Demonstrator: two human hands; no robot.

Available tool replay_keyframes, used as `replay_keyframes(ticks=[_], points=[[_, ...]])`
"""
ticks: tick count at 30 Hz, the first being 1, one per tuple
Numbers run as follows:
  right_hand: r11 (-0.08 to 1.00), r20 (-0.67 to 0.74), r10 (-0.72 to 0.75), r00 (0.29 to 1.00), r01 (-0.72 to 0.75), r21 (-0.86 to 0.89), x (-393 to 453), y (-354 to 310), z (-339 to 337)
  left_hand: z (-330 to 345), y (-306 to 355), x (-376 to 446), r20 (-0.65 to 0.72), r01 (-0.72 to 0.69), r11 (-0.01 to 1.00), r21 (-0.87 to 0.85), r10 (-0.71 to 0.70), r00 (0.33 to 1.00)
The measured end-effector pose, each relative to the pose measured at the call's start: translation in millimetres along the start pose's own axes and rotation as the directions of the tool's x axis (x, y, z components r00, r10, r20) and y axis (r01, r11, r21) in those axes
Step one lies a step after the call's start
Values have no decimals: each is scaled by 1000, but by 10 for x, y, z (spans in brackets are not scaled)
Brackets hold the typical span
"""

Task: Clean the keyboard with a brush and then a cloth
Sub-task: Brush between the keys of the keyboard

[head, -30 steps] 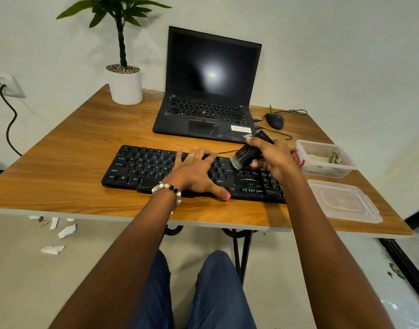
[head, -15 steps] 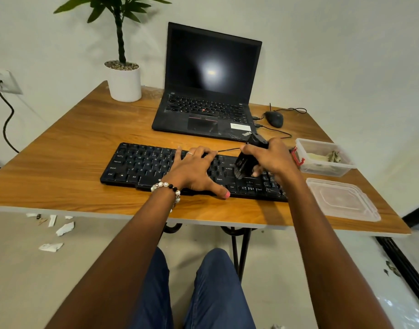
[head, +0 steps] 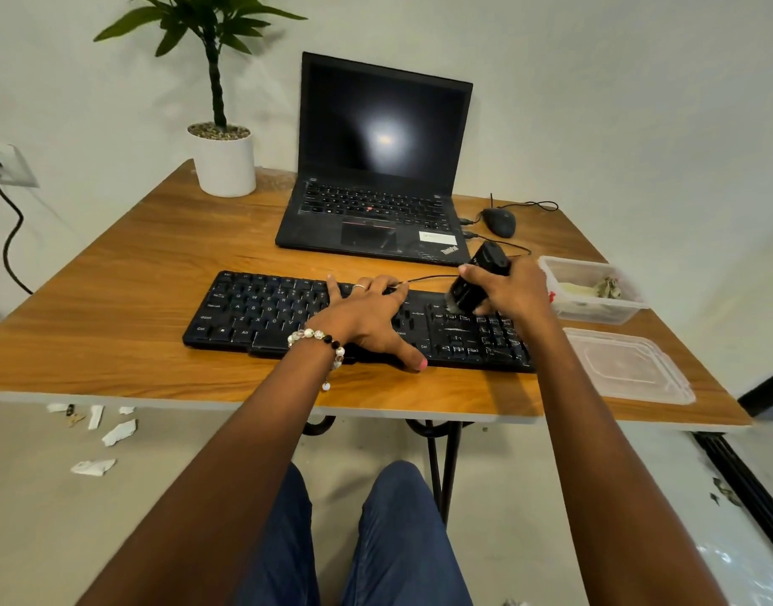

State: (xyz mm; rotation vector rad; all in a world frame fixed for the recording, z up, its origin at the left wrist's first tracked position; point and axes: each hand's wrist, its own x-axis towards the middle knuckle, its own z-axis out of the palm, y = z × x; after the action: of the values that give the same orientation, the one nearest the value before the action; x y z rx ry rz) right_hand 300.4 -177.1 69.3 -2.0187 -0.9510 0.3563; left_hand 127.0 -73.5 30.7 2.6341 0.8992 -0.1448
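Observation:
A black keyboard (head: 262, 310) lies across the front of the wooden table (head: 113, 299). My left hand (head: 367, 314) rests flat on its middle keys with fingers spread and straight. My right hand (head: 514, 288) grips a black brush (head: 476, 282) held nearly upright, its bristles down on the keys at the keyboard's right part. A clear plastic container (head: 594, 312) at the right holds a pale cloth (head: 579, 290) and a small object.
An open black laptop (head: 376, 168) stands behind the keyboard. A mouse (head: 500, 221) with its cable lies right of it. A potted plant (head: 223, 161) is at the back left. The container's lid (head: 625, 365) lies at the front right. Paper scraps litter the floor.
My right hand turned the brush from tilted to nearly upright and brought its bristles down onto the right part of the keyboard. My left hand stayed put.

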Motion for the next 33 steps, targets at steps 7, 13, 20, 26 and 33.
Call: replay_keyframes(ticks=[7,13,20,26,33], points=[[977,48,20,999,-30,210,-30,7,41,63,36,64,-22,-18,1000,5,18,1000],[994,-125,-65,990,53,-96,1,-4,46,63,52,75,-25,12,1000,19,-12,1000],[990,-37,69,997,-63,129,-119,41,76,87,41,91,-17,22,1000,13,-22,1000],[1000,-75,-2,997,4,24,-131,-54,60,102,31,102,-24,26,1000,16,-26,999],[995,-165,20,986,-35,-91,-95,54,-20,105,23,94,-31,16,1000,8,-16,999]])
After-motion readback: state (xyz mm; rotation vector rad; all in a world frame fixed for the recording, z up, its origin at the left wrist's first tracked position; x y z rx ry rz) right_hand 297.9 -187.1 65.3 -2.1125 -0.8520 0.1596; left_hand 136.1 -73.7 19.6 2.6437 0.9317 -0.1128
